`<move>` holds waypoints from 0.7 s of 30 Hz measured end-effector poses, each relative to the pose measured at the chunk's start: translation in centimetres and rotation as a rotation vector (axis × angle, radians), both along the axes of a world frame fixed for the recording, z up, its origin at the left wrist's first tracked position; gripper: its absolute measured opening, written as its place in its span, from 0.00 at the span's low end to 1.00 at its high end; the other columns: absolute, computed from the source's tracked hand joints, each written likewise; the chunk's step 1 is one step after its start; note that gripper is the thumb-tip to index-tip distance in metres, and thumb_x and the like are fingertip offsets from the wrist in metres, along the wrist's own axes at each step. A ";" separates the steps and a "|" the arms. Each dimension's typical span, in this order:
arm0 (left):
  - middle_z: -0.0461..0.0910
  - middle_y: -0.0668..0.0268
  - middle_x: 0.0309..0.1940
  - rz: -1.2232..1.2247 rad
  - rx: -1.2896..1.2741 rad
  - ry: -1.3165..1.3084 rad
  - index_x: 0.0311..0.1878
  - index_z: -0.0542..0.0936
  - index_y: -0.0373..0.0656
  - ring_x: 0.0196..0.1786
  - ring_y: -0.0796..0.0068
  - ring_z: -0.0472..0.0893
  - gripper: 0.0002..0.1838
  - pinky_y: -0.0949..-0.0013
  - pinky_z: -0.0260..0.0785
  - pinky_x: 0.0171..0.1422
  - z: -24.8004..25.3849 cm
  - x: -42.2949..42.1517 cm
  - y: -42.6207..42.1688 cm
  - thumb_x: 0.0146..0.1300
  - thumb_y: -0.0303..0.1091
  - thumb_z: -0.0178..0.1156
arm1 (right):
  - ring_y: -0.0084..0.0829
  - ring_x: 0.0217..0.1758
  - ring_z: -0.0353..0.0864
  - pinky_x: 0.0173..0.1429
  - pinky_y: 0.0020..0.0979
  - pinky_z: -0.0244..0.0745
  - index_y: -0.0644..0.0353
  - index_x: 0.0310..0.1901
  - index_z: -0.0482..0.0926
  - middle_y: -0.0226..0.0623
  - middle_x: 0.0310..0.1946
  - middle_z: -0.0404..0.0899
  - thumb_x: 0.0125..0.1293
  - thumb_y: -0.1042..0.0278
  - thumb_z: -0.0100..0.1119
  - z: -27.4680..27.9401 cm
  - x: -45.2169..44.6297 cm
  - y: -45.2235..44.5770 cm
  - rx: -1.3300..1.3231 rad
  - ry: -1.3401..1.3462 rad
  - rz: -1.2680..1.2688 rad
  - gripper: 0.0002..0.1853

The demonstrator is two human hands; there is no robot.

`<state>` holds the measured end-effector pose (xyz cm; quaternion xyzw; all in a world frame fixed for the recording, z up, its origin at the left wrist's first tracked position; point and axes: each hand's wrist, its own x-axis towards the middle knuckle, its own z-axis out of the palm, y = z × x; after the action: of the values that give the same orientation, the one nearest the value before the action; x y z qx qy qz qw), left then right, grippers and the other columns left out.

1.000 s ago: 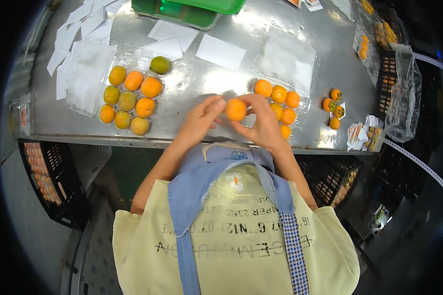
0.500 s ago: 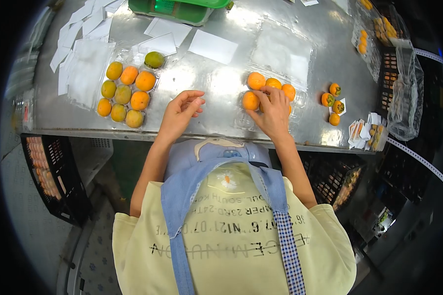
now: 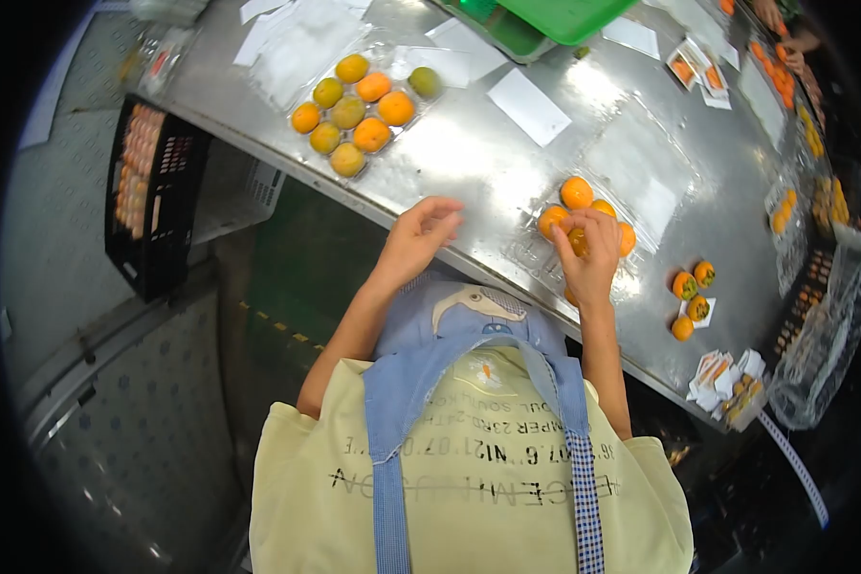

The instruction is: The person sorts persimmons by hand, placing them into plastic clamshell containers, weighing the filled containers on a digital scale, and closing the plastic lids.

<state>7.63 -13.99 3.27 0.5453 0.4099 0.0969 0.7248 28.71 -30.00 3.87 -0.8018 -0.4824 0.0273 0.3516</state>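
Observation:
My left hand [image 3: 425,235] is held near the table's front edge, fingers loosely curved and thumb apart, with nothing in it. Over the right clear tray [image 3: 529,256], my right hand [image 3: 595,244] has its thumb and fingers bent around an orange fruit [image 3: 578,241], partly hidden beneath them. Another orange fruit [image 3: 552,222] lies just left of its fingertips, and one more [image 3: 576,192] sits above. On the left, a clear tray holds several orange and greenish fruits [image 3: 348,112]; a green fruit [image 3: 424,82] lies at its upper right corner.
White cards [image 3: 529,106] lie on the metal table near a green scale [image 3: 569,14]. Several loose fruits [image 3: 685,285] are at the right, above a pile of labels [image 3: 722,379]. A black crate [image 3: 153,196] stands at left. Another person's hands [image 3: 784,38] show at upper right.
The view has turned, so the table now slants down to the right. The fruit my right hand held a second ago now rests in the right tray. My left hand has moved away from it.

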 end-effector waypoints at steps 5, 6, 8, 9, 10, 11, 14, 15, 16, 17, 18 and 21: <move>0.81 0.68 0.35 0.174 0.134 0.046 0.50 0.79 0.40 0.36 0.82 0.77 0.13 0.77 0.71 0.43 -0.5 -1.6 0.7 0.65 0.33 0.59 | 0.34 0.39 0.74 0.46 0.34 0.62 0.58 0.29 0.80 0.33 0.34 0.78 0.49 0.73 0.71 0.5 0.1 0.4 0.116 0.059 0.148 0.07; 0.81 0.69 0.36 0.217 0.186 0.054 0.49 0.80 0.39 0.37 0.83 0.77 0.12 0.77 0.71 0.42 -0.5 -1.8 1.7 0.64 0.33 0.60 | 0.34 0.38 0.74 0.46 0.34 0.62 0.58 0.29 0.80 0.33 0.33 0.78 0.49 0.73 0.70 0.7 0.2 0.5 0.114 0.064 0.167 0.07; 0.82 0.69 0.35 0.233 0.437 0.183 0.48 0.80 0.39 0.37 0.81 0.78 0.12 0.76 0.71 0.42 -0.5 -2.3 4.5 0.64 0.33 0.60 | 0.35 0.36 0.74 0.44 0.34 0.63 0.59 0.28 0.79 0.34 0.32 0.78 0.50 0.74 0.70 1.2 0.3 0.7 0.109 0.065 0.202 0.07; 0.82 0.68 0.35 0.233 0.562 0.254 0.48 0.81 0.40 0.38 0.80 0.79 0.12 0.75 0.71 0.42 0.2 -2.1 6.1 0.63 0.33 0.60 | 0.35 0.36 0.74 0.43 0.33 0.63 0.60 0.28 0.79 0.34 0.32 0.78 0.50 0.74 0.69 1.4 0.4 0.8 0.121 0.064 0.209 0.06; 0.82 0.65 0.36 0.223 0.668 0.262 0.49 0.80 0.40 0.38 0.76 0.79 0.12 0.73 0.72 0.42 0.2 -2.0 7.9 0.63 0.32 0.60 | 0.35 0.35 0.74 0.42 0.33 0.63 0.60 0.28 0.79 0.34 0.32 0.78 0.51 0.75 0.69 1.5 0.5 0.9 0.134 0.062 0.212 0.06; 0.82 0.63 0.37 0.207 0.773 0.268 0.49 0.80 0.41 0.38 0.73 0.80 0.12 0.72 0.72 0.42 0.2 -1.8 9.9 0.63 0.32 0.59 | 0.35 0.34 0.74 0.41 0.33 0.64 0.61 0.28 0.79 0.35 0.31 0.78 0.51 0.75 0.68 1.6 0.3 1.1 0.144 0.061 0.209 0.06; 0.78 0.61 0.51 -0.099 1.223 0.342 0.54 0.77 0.44 0.50 0.61 0.75 0.19 0.63 0.71 0.53 -0.4 -1.2 16.6 0.57 0.26 0.59 | 0.36 0.34 0.75 0.40 0.33 0.66 0.63 0.29 0.79 0.36 0.31 0.78 0.53 0.75 0.66 1.8 -0.4 1.6 0.108 0.071 0.135 0.04; 0.77 0.62 0.54 -0.203 1.403 0.325 0.55 0.77 0.45 0.53 0.60 0.74 0.21 0.62 0.70 0.55 -0.3 -0.6 18.1 0.56 0.25 0.58 | 0.37 0.34 0.75 0.40 0.33 0.67 0.63 0.29 0.79 0.36 0.32 0.79 0.54 0.76 0.66 1.6 -0.7 1.9 0.114 0.092 0.089 0.04; 0.74 0.66 0.59 -0.301 1.251 0.369 0.58 0.75 0.48 0.58 0.58 0.70 0.26 0.60 0.66 0.61 0.4 0.0 19.1 0.52 0.22 0.57 | 0.37 0.35 0.76 0.40 0.34 0.68 0.63 0.29 0.79 0.37 0.32 0.79 0.55 0.76 0.65 1.2 -1.3 2.0 0.117 0.114 0.044 0.04; 0.74 0.67 0.58 -0.416 1.255 0.354 0.58 0.76 0.49 0.58 0.58 0.70 0.26 0.60 0.67 0.60 0.1 0.3 20.3 0.52 0.22 0.57 | 0.38 0.35 0.76 0.41 0.34 0.69 0.63 0.29 0.79 0.37 0.32 0.79 0.55 0.76 0.65 1.0 -1.9 2.2 0.119 0.138 0.000 0.03; 0.74 0.67 0.58 -0.530 1.257 0.337 0.58 0.76 0.50 0.57 0.59 0.70 0.27 0.60 0.68 0.60 -0.2 0.8 21.9 0.52 0.22 0.57 | 0.38 0.35 0.76 0.41 0.34 0.69 0.63 0.30 0.80 0.37 0.33 0.79 0.55 0.76 0.65 1.0 -2.4 2.4 0.095 0.142 0.000 0.03; 0.74 0.67 0.56 -0.775 1.235 0.326 0.56 0.76 0.50 0.57 0.59 0.71 0.25 0.60 0.69 0.59 -0.2 1.9 24.7 0.52 0.22 0.58 | 0.38 0.36 0.77 0.40 0.33 0.71 0.63 0.31 0.80 0.38 0.33 0.79 0.56 0.75 0.65 1.0 -3.8 3.1 0.034 0.161 0.007 0.03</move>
<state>9.56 10.73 3.03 0.9659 0.1616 -0.0352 0.1990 24.89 -26.88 4.88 -0.7892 -0.4556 0.0847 0.4030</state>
